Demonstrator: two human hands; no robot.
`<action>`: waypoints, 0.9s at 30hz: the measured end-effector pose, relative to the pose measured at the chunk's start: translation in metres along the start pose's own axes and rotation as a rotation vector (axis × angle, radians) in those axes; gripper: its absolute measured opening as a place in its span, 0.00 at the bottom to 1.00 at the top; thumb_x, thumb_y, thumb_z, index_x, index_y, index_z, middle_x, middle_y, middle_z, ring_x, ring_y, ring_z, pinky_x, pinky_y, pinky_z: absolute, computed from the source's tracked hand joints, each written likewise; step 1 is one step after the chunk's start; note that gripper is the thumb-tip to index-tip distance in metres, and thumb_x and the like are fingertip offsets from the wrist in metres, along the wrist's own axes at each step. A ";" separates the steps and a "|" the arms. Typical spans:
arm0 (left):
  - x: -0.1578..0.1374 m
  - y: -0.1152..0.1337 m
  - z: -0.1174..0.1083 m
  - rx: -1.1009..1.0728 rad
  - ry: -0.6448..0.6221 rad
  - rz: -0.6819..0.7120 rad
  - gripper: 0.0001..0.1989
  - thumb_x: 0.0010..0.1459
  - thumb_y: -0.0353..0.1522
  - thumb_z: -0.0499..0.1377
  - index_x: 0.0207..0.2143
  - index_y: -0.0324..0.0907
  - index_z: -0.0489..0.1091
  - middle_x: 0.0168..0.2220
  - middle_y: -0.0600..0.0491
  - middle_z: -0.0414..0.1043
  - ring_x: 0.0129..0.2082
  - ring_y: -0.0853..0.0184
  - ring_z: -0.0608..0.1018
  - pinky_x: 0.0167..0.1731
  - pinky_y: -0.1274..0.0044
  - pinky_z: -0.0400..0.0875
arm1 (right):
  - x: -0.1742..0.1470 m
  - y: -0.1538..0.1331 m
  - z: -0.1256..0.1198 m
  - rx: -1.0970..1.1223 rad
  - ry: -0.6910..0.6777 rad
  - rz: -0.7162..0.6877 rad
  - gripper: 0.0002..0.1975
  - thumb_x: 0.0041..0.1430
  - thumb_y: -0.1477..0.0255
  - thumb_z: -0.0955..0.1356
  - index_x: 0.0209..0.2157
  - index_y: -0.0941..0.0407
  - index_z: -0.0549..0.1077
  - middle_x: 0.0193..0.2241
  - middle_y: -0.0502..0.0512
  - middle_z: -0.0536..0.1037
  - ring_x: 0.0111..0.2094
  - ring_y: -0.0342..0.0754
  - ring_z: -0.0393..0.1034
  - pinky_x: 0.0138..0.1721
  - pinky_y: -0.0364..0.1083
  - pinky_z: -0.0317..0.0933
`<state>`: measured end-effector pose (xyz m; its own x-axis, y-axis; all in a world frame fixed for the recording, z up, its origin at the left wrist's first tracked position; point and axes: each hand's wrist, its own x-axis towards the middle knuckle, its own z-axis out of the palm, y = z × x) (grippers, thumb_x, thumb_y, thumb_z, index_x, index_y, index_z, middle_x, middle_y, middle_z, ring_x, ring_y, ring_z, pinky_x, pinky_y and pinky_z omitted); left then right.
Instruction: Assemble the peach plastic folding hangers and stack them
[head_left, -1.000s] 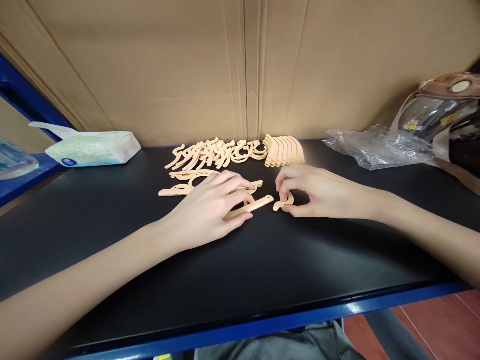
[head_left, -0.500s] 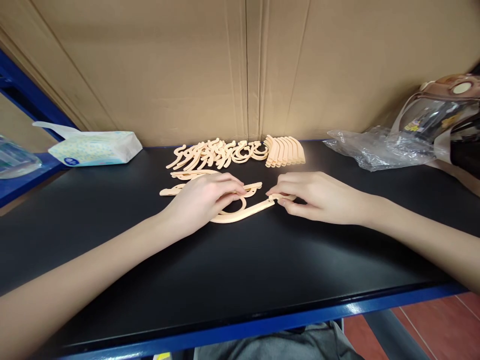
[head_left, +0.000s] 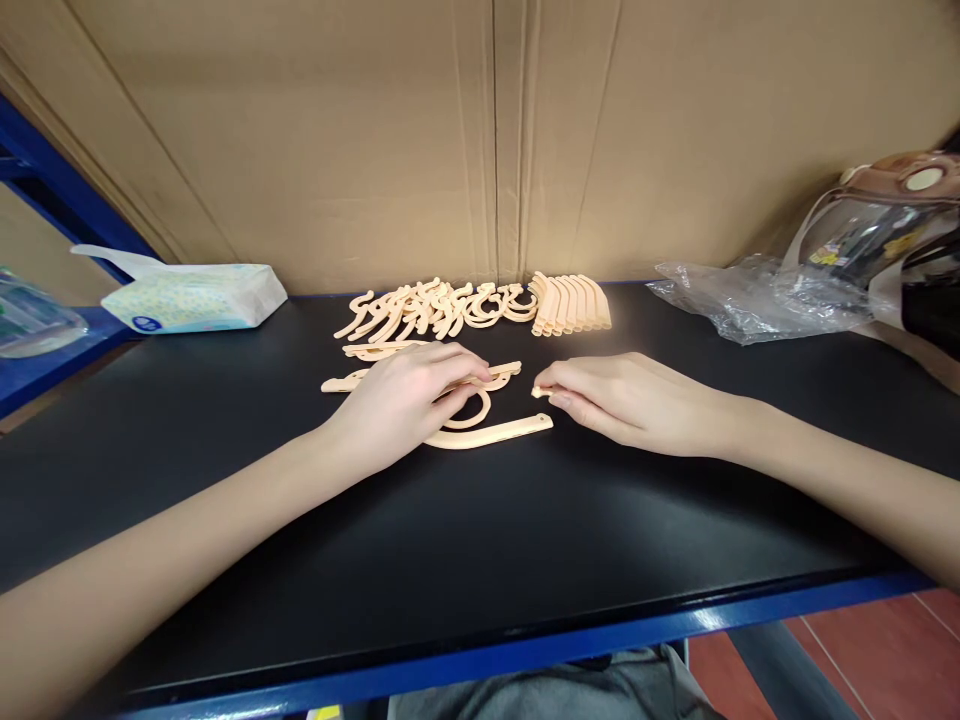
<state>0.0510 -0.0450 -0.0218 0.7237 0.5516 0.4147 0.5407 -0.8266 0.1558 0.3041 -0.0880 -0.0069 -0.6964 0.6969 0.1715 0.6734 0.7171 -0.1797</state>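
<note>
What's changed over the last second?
Left hand moved left, no longer pinching the front bar, which now lies nearer the person. Right hand shifted left, still pinching the small piece. Tissue pack and plastic bag stayed put.

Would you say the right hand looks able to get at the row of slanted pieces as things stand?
Probably yes: only bare black tabletop shows between the right hand and the row of slanted pieces beyond it. Its grip is taken up by a small peach piece, though, so it isn't quite free.
</note>
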 end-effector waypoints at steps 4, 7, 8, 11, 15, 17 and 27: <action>0.000 0.012 -0.003 -0.049 -0.092 0.066 0.12 0.64 0.40 0.55 0.44 0.42 0.69 0.49 0.50 0.71 0.46 0.62 0.74 0.46 0.71 0.68 | 0.000 0.002 -0.001 -0.027 -0.007 0.080 0.20 0.70 0.60 0.52 0.49 0.57 0.65 0.33 0.54 0.76 0.29 0.48 0.71 0.29 0.44 0.56; -0.002 0.019 -0.001 -0.073 -0.208 0.112 0.13 0.62 0.43 0.56 0.39 0.43 0.66 0.54 0.48 0.66 0.53 0.58 0.69 0.50 0.67 0.65 | 0.000 0.003 0.000 -0.058 -0.016 0.123 0.20 0.71 0.60 0.51 0.47 0.56 0.66 0.33 0.56 0.77 0.30 0.49 0.72 0.29 0.44 0.55; -0.003 0.020 0.000 -0.080 -0.238 0.115 0.12 0.63 0.42 0.55 0.37 0.43 0.65 0.55 0.48 0.65 0.55 0.57 0.67 0.51 0.67 0.64 | 0.001 0.003 0.000 -0.068 -0.014 0.138 0.20 0.71 0.61 0.51 0.46 0.56 0.67 0.32 0.56 0.78 0.30 0.49 0.72 0.29 0.44 0.55; -0.004 0.021 0.002 -0.106 -0.281 0.107 0.09 0.67 0.37 0.50 0.34 0.43 0.61 0.56 0.48 0.64 0.58 0.58 0.64 0.53 0.66 0.61 | 0.002 0.003 0.002 -0.071 -0.015 0.175 0.19 0.70 0.63 0.52 0.43 0.56 0.68 0.30 0.55 0.77 0.28 0.49 0.72 0.29 0.43 0.54; -0.004 0.022 0.001 -0.161 -0.262 0.075 0.09 0.69 0.35 0.47 0.33 0.43 0.58 0.54 0.46 0.63 0.62 0.60 0.60 0.56 0.66 0.60 | 0.003 0.005 0.002 -0.014 -0.056 0.191 0.18 0.70 0.65 0.52 0.35 0.55 0.67 0.23 0.51 0.72 0.23 0.45 0.66 0.27 0.44 0.50; -0.003 0.022 0.000 -0.200 -0.243 0.049 0.09 0.69 0.35 0.46 0.33 0.44 0.56 0.54 0.45 0.63 0.63 0.60 0.59 0.56 0.66 0.61 | 0.002 0.005 0.002 0.035 -0.064 0.180 0.18 0.70 0.64 0.52 0.32 0.55 0.64 0.21 0.48 0.67 0.21 0.43 0.61 0.27 0.44 0.49; -0.002 0.023 0.000 -0.231 -0.225 0.039 0.09 0.69 0.35 0.47 0.33 0.44 0.55 0.57 0.44 0.60 0.62 0.60 0.61 0.55 0.66 0.63 | 0.002 0.005 0.005 0.252 -0.034 0.102 0.16 0.69 0.61 0.55 0.28 0.54 0.57 0.19 0.43 0.58 0.20 0.40 0.53 0.25 0.43 0.47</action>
<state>0.0618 -0.0651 -0.0195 0.8325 0.5085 0.2197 0.4180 -0.8369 0.3534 0.3046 -0.0833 -0.0120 -0.6388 0.7617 0.1085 0.6605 0.6152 -0.4304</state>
